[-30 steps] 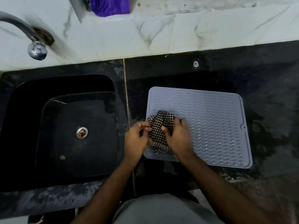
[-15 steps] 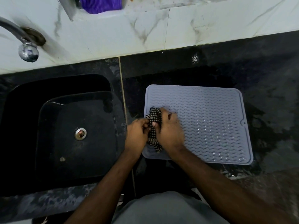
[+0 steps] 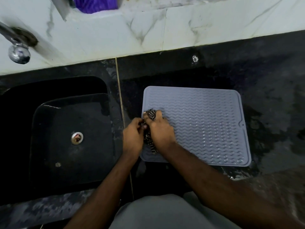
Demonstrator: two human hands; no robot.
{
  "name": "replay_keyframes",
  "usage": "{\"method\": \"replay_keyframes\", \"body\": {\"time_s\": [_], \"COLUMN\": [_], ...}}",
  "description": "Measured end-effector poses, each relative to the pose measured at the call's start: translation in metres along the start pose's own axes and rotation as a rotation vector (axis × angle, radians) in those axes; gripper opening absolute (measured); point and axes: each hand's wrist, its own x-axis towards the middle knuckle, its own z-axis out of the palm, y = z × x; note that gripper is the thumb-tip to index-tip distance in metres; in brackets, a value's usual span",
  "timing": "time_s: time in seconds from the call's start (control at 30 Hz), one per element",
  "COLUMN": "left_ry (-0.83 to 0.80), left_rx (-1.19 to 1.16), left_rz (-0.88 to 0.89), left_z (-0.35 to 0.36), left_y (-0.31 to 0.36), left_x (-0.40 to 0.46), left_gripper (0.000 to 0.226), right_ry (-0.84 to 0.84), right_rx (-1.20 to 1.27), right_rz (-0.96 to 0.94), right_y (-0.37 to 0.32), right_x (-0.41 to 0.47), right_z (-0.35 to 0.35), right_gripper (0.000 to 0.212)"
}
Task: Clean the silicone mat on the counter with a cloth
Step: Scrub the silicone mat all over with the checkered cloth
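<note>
A grey ribbed silicone mat (image 3: 206, 126) lies flat on the black counter, right of the sink. A black-and-white checked cloth (image 3: 151, 115) is bunched at the mat's left edge, with a tail hanging toward me. My right hand (image 3: 160, 131) grips the cloth from the right, fingers curled over it. My left hand (image 3: 132, 138) pinches the cloth from the left, just off the mat's edge. Most of the cloth is hidden between the two hands.
A black sink (image 3: 66, 134) with a metal drain (image 3: 76, 138) sits to the left. A chrome tap (image 3: 16, 48) juts from the white marble wall at the upper left. A purple object (image 3: 97, 4) rests on the ledge above. The counter (image 3: 272, 113) around the mat looks wet.
The cloth has been gathered from a loose spread into a tight bunch and drawn left to the mat's edge. Both hands closed in together around it.
</note>
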Motion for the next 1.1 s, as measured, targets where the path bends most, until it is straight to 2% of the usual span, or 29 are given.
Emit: {"method": "replay_keyframes", "body": {"time_s": [0.27, 0.43, 0.57, 0.73, 1.1], "left_ry": [0.029, -0.081, -0.076, -0.100, -0.108], "left_rx": [0.184, 0.435, 0.499, 0.752, 0.859], "left_rz": [0.114, 0.184, 0.148, 0.138, 0.078], "left_z": [0.013, 0.025, 0.032, 0.039, 0.045], "left_y": [0.002, 0.003, 0.002, 0.011, 0.022], "left_x": [0.000, -0.009, -0.008, -0.011, -0.013], "left_gripper": [0.015, 0.054, 0.054, 0.061, 0.059], "right_ry": [0.007, 0.003, 0.022, 0.008, 0.054], "right_rx": [-0.142, -0.219, -0.182, -0.150, -0.241], "right_rz": [-0.028, -0.035, -0.010, 0.010, 0.114], "right_y": [0.033, 0.033, 0.034, 0.050, 0.127], "right_x": [-0.022, -0.019, -0.021, -0.022, -0.050], "right_z": [-0.013, -0.009, -0.011, -0.023, -0.035], "right_gripper": [0.055, 0.055, 0.055, 0.055, 0.059]}}
